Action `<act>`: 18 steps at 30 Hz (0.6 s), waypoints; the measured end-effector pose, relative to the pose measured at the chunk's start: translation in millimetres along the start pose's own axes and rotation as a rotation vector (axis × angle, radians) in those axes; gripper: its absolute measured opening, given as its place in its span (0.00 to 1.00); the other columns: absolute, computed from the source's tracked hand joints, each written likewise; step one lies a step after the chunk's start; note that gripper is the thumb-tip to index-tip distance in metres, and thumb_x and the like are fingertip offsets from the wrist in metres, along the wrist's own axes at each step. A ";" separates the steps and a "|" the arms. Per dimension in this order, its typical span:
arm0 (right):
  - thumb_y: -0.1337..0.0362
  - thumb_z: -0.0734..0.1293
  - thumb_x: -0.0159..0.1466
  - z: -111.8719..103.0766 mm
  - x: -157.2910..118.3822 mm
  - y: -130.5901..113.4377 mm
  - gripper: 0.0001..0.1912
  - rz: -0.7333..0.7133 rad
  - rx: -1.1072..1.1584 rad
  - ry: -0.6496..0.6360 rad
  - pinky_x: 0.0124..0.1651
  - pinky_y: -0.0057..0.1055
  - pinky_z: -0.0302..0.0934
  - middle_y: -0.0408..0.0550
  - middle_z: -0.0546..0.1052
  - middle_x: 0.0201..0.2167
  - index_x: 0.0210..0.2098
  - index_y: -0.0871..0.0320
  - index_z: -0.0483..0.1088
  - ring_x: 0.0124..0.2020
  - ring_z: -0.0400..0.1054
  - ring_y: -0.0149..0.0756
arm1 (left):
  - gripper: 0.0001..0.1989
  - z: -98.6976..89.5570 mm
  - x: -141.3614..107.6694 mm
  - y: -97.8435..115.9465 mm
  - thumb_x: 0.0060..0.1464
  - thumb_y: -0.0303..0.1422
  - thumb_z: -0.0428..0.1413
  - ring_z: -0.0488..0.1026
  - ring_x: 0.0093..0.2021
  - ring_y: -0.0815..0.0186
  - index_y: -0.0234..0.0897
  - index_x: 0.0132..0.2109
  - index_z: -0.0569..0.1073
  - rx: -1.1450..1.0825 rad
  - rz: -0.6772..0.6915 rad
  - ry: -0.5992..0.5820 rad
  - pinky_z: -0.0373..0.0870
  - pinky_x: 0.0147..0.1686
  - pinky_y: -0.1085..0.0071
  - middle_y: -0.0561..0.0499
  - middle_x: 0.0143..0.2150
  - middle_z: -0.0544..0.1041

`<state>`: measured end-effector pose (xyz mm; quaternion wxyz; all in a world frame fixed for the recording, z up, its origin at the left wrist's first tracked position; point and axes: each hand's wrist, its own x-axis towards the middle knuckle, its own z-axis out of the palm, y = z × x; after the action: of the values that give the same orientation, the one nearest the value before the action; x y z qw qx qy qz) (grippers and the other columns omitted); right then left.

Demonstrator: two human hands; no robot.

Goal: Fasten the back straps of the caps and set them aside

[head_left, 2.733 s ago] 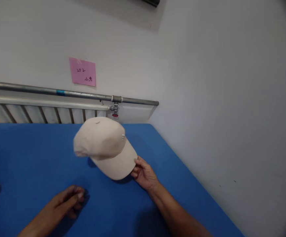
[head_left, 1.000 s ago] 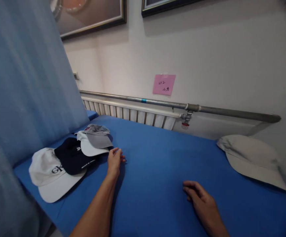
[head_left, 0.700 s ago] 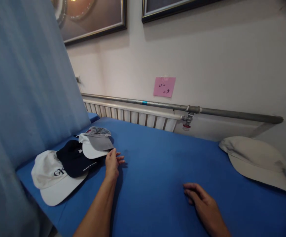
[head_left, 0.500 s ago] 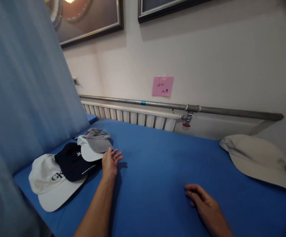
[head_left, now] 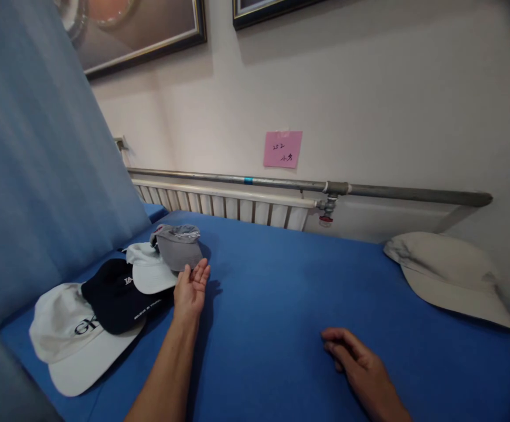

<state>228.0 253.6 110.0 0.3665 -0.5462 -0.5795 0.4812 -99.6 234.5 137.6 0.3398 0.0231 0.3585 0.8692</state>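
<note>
My left hand [head_left: 190,293] has its fingertips at the brim of a grey cap [head_left: 179,249], thumb on the near side, and the brim appears pinched there. This cap is tilted up and partly overlaps a small white cap [head_left: 152,275]. Beneath that one lies a dark navy cap [head_left: 114,296] with white lettering, which in turn overlaps a larger white cap [head_left: 77,346] with dark letters. Over the blue surface at the lower right, my right hand [head_left: 360,366] is closed, thumb against curled fingers, holding nothing.
A beige cap [head_left: 452,275] lies on the right of the blue surface [head_left: 264,310]. A blue curtain [head_left: 48,146] hangs on the left. Behind the surface are a radiator [head_left: 233,207], a pipe with a valve [head_left: 326,220], and a pink note [head_left: 282,149] on the wall.
The grey cap has shifted right relative to the white cap and tilted up, with my left hand at its brim. My right hand stays closed. The view has shifted slightly.
</note>
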 end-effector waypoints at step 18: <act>0.49 0.73 0.47 -9.7 -0.1 7.8 0.28 -0.169 0.302 0.064 0.42 0.37 0.68 0.50 0.79 0.40 0.45 0.53 0.71 0.40 0.73 0.45 | 0.04 -3.9 -33.7 -34.0 0.41 0.27 0.63 0.75 0.26 0.65 0.34 0.28 0.76 0.455 -0.368 -0.615 0.75 0.28 0.73 0.47 0.27 0.76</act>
<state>239.4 254.6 105.2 0.5015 -0.4494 -0.5326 0.5127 -55.3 229.1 119.9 0.5668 0.2915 0.4211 0.6453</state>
